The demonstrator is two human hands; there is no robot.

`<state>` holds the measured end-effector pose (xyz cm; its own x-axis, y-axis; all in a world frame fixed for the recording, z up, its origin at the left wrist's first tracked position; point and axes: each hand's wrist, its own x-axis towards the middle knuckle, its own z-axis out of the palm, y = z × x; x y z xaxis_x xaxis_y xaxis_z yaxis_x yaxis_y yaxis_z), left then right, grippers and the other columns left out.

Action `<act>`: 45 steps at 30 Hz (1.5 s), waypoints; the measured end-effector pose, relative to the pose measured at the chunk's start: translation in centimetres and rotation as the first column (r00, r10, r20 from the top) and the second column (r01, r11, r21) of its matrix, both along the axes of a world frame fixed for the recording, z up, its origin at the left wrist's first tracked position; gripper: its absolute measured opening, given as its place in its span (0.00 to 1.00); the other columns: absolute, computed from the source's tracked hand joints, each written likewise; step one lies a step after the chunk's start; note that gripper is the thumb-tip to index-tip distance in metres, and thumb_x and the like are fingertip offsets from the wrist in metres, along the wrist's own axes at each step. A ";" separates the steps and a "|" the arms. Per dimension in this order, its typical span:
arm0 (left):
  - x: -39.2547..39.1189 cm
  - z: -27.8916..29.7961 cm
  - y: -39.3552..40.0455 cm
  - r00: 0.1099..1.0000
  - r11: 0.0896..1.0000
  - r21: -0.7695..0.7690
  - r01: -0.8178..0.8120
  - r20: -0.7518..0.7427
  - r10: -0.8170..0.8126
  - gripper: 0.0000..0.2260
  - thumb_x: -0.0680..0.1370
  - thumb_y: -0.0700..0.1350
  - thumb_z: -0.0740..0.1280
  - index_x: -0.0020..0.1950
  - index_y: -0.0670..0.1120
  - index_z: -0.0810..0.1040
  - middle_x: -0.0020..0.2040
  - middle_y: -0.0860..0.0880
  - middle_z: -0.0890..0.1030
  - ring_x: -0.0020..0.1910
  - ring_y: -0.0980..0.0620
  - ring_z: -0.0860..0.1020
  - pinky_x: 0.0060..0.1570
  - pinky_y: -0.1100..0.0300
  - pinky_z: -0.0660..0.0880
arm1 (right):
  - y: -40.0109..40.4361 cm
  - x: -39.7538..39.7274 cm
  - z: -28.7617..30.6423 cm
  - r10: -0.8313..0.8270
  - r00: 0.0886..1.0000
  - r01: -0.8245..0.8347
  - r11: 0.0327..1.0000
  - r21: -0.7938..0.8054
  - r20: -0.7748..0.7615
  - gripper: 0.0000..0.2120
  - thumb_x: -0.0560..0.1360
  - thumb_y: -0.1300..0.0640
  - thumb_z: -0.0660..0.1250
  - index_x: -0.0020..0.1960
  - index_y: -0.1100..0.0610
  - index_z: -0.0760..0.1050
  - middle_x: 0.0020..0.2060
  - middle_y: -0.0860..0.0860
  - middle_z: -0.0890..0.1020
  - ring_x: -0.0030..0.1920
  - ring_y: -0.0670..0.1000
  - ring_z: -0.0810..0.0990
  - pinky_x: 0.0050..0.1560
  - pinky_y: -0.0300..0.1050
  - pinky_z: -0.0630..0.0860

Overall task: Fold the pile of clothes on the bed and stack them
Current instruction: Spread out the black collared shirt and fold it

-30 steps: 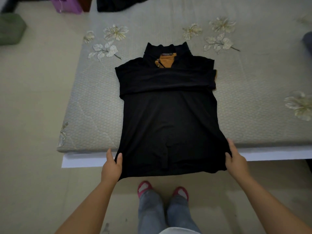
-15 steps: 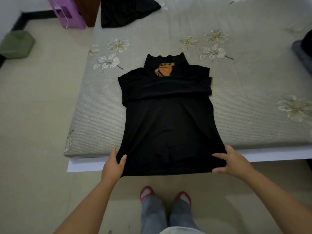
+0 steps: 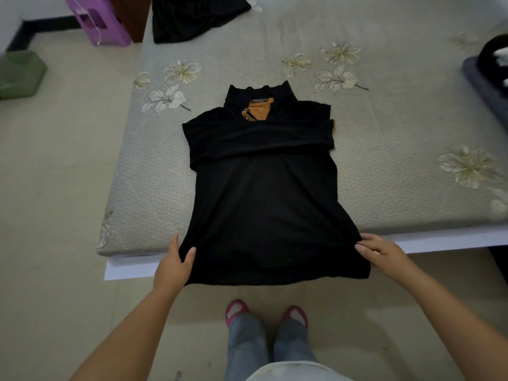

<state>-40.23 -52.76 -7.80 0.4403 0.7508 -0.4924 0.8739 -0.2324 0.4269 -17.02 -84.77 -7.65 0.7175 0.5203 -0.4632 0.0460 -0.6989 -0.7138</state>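
Head view: both hands [image 3: 173, 266] on black top [image 3: 264, 204].

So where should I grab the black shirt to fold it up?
Grab the black shirt at its two bottom corners, coming from the near edge of the bed. The hem hangs off that edge, so fingers can slip under it. The left hand and right hand already pinch there, one at each corner, ready to lift the hem toward the collar.
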 end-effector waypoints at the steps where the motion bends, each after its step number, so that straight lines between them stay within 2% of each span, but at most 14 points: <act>1: 0.1 -0.1 0.0 1.000 1.000 -0.002 -0.011 0.001 0.011 0.27 0.80 0.50 0.58 0.76 0.45 0.52 0.70 0.39 0.67 0.67 0.39 0.67 0.62 0.48 0.66 | -0.5 -0.1 -0.2 -0.039 0.999 0.040 0.999 0.010 -0.018 0.09 0.78 0.62 0.61 0.53 0.56 0.78 0.55 0.50 0.76 0.51 0.48 0.74 0.44 0.38 0.69; 6: 0.5 -0.8 -0.2 0.981 0.979 -0.069 -0.189 0.023 0.191 0.27 0.80 0.50 0.57 0.75 0.40 0.52 0.73 0.38 0.61 0.71 0.39 0.61 0.67 0.47 0.60 | -2.4 -1.3 -2.8 0.194 0.964 -0.154 0.965 -0.213 0.183 0.11 0.78 0.61 0.60 0.51 0.67 0.78 0.58 0.60 0.74 0.56 0.54 0.73 0.54 0.39 0.64; 9: 0.7 -1.6 -0.2 0.952 0.946 -0.115 -0.302 0.012 0.305 0.27 0.80 0.50 0.57 0.75 0.38 0.54 0.73 0.38 0.60 0.72 0.39 0.59 0.68 0.47 0.58 | -1.8 -2.9 -4.3 0.218 0.952 -0.164 0.956 -0.243 0.214 0.16 0.72 0.53 0.62 0.39 0.64 0.82 0.47 0.64 0.79 0.42 0.59 0.80 0.46 0.43 0.71; 11: 0.7 -2.2 -0.2 0.946 0.939 -0.122 -0.321 0.015 0.325 0.27 0.80 0.49 0.58 0.74 0.38 0.55 0.73 0.38 0.61 0.71 0.39 0.60 0.67 0.47 0.59 | -1.7 -3.9 -6.3 0.404 0.873 -0.316 0.895 -0.315 0.272 0.09 0.67 0.53 0.71 0.38 0.59 0.83 0.45 0.64 0.81 0.39 0.62 0.82 0.38 0.47 0.77; 14: 0.5 -2.6 -0.2 0.958 0.953 -0.104 -0.286 -0.010 0.286 0.26 0.80 0.48 0.59 0.74 0.39 0.56 0.72 0.37 0.62 0.70 0.38 0.61 0.67 0.48 0.60 | -1.1 -5.5 -8.9 0.591 0.799 -0.462 0.718 -0.520 0.107 0.11 0.72 0.54 0.69 0.53 0.56 0.81 0.63 0.68 0.70 0.59 0.67 0.74 0.53 0.56 0.77; 17: 0.6 -2.9 -0.1 0.963 0.959 -0.082 -0.271 -0.011 0.271 0.26 0.80 0.49 0.58 0.74 0.40 0.55 0.72 0.38 0.62 0.71 0.39 0.61 0.67 0.48 0.60 | -0.5 -6.6 -11.0 0.315 0.945 -0.254 0.869 -0.426 0.081 0.23 0.79 0.49 0.53 0.49 0.61 0.82 0.53 0.67 0.79 0.52 0.67 0.79 0.46 0.52 0.79; 19: 0.6 -3.3 0.0 0.963 0.960 -0.071 -0.270 -0.013 0.270 0.27 0.80 0.51 0.57 0.75 0.41 0.53 0.72 0.38 0.62 0.71 0.39 0.61 0.67 0.48 0.60 | 1.6 -5.7 -10.2 -0.059 0.995 0.081 0.941 -0.327 0.075 0.21 0.78 0.51 0.60 0.65 0.64 0.71 0.61 0.63 0.74 0.62 0.62 0.73 0.60 0.48 0.70; 23: 0.6 -4.2 -0.1 0.974 0.973 -0.048 -0.224 -0.025 0.223 0.28 0.80 0.51 0.56 0.76 0.43 0.49 0.72 0.38 0.63 0.70 0.39 0.63 0.65 0.48 0.62 | 5.1 -2.3 -11.0 -0.531 0.838 0.517 0.846 -0.133 -0.127 0.33 0.75 0.51 0.65 0.73 0.63 0.56 0.72 0.59 0.59 0.71 0.58 0.60 0.70 0.52 0.60; 27: 0.5 -5.0 -0.3 0.978 0.978 -0.027 -0.209 -0.026 0.208 0.28 0.80 0.50 0.58 0.76 0.44 0.50 0.71 0.38 0.65 0.68 0.38 0.65 0.63 0.48 0.64 | 5.7 -1.7 -13.4 -0.623 0.763 0.598 0.781 -0.180 -0.172 0.24 0.73 0.49 0.67 0.59 0.68 0.73 0.62 0.61 0.72 0.61 0.61 0.72 0.62 0.56 0.70; 31: 0.2 -5.5 -0.3 0.978 0.980 0.015 -0.200 -0.065 0.200 0.26 0.80 0.50 0.57 0.75 0.45 0.53 0.66 0.36 0.70 0.65 0.37 0.69 0.60 0.48 0.66 | 4.2 -2.1 -12.8 -0.658 0.734 0.651 0.752 -0.102 -0.171 0.14 0.79 0.59 0.59 0.56 0.69 0.73 0.47 0.57 0.76 0.50 0.55 0.74 0.49 0.46 0.69; 35: -0.8 -5.3 0.1 0.973 0.976 0.058 -0.209 -0.084 0.213 0.26 0.80 0.51 0.57 0.75 0.44 0.54 0.49 0.37 0.78 0.57 0.36 0.73 0.48 0.51 0.67 | 1.3 -2.4 -10.5 -0.601 0.799 0.595 0.792 -0.140 -0.002 0.15 0.81 0.59 0.52 0.56 0.69 0.70 0.46 0.59 0.73 0.48 0.55 0.71 0.47 0.47 0.66; 39: -3.1 -5.1 -0.6 0.971 0.979 0.048 -0.199 -0.122 0.204 0.28 0.79 0.51 0.58 0.76 0.44 0.52 0.36 0.44 0.75 0.44 0.39 0.74 0.43 0.52 0.66 | -1.6 -3.7 -8.7 -0.427 0.902 0.427 0.864 -0.265 0.062 0.12 0.81 0.59 0.51 0.42 0.62 0.66 0.33 0.54 0.70 0.45 0.61 0.73 0.40 0.48 0.62; 42: -4.6 -4.7 -3.0 0.968 0.974 -0.023 -0.225 -0.116 0.221 0.30 0.79 0.50 0.60 0.76 0.45 0.50 0.45 0.38 0.79 0.51 0.36 0.76 0.45 0.50 0.69 | -3.0 -5.5 -7.5 -0.386 0.921 0.384 0.873 -0.300 0.055 0.13 0.81 0.58 0.52 0.58 0.64 0.70 0.46 0.62 0.77 0.52 0.65 0.75 0.43 0.49 0.66; 45: -6.0 -3.9 -5.5 0.969 0.966 -0.096 -0.240 -0.073 0.234 0.31 0.78 0.50 0.62 0.76 0.47 0.50 0.56 0.33 0.77 0.55 0.36 0.75 0.51 0.48 0.71 | -3.9 -7.0 -5.7 -0.380 0.925 0.374 0.889 -0.262 0.031 0.23 0.79 0.56 0.59 0.71 0.61 0.61 0.64 0.62 0.72 0.62 0.62 0.71 0.56 0.52 0.69</act>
